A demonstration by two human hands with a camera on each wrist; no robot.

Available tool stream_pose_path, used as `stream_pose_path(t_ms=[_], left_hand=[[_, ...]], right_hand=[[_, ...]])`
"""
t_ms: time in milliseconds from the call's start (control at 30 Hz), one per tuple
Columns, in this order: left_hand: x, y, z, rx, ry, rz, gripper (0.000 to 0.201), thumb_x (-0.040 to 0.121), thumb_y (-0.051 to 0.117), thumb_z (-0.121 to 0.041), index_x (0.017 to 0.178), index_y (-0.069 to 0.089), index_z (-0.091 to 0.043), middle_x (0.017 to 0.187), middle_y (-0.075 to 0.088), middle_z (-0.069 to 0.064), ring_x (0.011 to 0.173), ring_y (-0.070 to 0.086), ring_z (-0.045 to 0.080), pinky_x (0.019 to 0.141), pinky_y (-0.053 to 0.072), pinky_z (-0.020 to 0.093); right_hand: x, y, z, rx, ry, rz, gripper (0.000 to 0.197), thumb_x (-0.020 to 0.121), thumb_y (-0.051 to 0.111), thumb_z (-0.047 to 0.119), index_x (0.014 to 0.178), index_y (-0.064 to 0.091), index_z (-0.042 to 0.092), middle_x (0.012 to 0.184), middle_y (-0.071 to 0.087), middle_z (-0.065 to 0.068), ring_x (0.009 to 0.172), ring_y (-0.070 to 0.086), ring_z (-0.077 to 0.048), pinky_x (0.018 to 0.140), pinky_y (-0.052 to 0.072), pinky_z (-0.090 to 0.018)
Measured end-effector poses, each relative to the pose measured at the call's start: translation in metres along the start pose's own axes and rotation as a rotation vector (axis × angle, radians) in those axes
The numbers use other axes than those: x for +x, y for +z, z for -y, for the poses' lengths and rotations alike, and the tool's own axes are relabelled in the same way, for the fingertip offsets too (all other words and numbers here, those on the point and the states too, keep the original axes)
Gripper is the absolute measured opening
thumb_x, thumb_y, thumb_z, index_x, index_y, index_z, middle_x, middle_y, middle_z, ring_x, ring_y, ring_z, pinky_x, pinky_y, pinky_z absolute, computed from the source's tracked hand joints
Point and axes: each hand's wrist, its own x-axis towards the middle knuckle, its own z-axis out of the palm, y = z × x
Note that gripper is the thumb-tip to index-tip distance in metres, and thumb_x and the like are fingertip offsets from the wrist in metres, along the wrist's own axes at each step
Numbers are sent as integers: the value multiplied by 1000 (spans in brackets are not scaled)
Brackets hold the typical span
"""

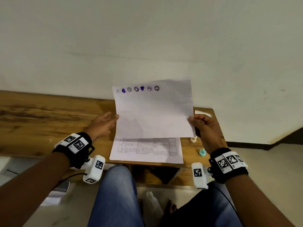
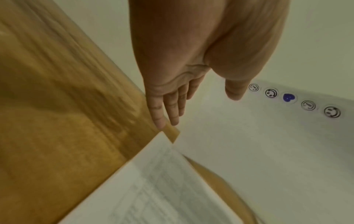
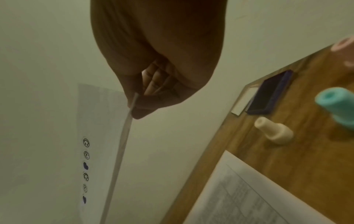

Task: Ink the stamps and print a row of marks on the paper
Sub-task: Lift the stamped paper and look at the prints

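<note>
I hold a white paper (image 1: 154, 112) upright above the wooden table (image 1: 49, 120). A row of several purple and black stamp marks (image 1: 139, 89) runs along its top edge. My right hand (image 1: 192, 122) pinches the paper's right edge between thumb and curled fingers (image 3: 153, 84). My left hand (image 1: 113, 117) touches the left edge with straight fingers (image 2: 172, 109). On the table to the right stand a teal stamp (image 3: 337, 103), a cream stamp (image 3: 273, 131) and part of a pink stamp (image 3: 344, 45). A dark blue ink pad (image 3: 270, 94) lies by the table's far edge.
A printed sheet with a table of text (image 1: 147, 149) lies flat on the table under the raised paper. A pale wall (image 1: 147, 38) stands right behind the table. My knees in blue jeans (image 1: 114, 194) are below the table's near edge.
</note>
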Motion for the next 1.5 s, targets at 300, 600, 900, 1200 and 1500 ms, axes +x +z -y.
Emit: stream_pose_path(t_ms=[300, 600, 900, 1200, 1500], left_hand=[[-20, 16, -131, -191, 312, -229, 25, 89, 64, -7, 114, 67, -6, 106, 72, 11, 92, 69, 24, 76, 56, 34], [-63, 15, -237, -180, 539, -163, 15, 91, 62, -7, 104, 68, -12, 100, 72, 7, 88, 68, 22, 74, 55, 33], [-94, 14, -289, -280, 630, -183, 5, 90, 65, -18, 88, 66, -13, 82, 70, 0, 70, 65, 16, 64, 53, 25], [-118, 9, -285, -320, 710, -192, 3, 87, 69, -14, 86, 69, -11, 87, 66, 8, 74, 61, 19, 74, 50, 30], [-128, 9, -282, -385, 725, -190, 6, 86, 69, -13, 83, 72, -18, 87, 70, 4, 80, 62, 21, 80, 47, 35]], right_hand=[[13, -22, 92, 21, -157, 20, 22, 85, 71, 4, 104, 71, 13, 86, 67, -10, 82, 68, -19, 61, 55, -25], [33, -31, 200, -125, -356, 29, 10, 91, 70, 23, 94, 74, 14, 78, 69, 0, 70, 59, -19, 65, 50, -29], [23, -25, 272, -59, -624, 1, 12, 91, 67, 12, 81, 74, 12, 77, 69, -2, 71, 59, -20, 65, 48, -33], [-5, -46, 266, -61, -774, -32, 20, 86, 71, 5, 69, 76, 15, 64, 65, 0, 64, 53, -19, 53, 43, -24], [-19, -47, 280, -27, -837, -39, 31, 87, 68, 1, 64, 75, 20, 57, 62, 5, 59, 46, -20, 50, 38, -23]])
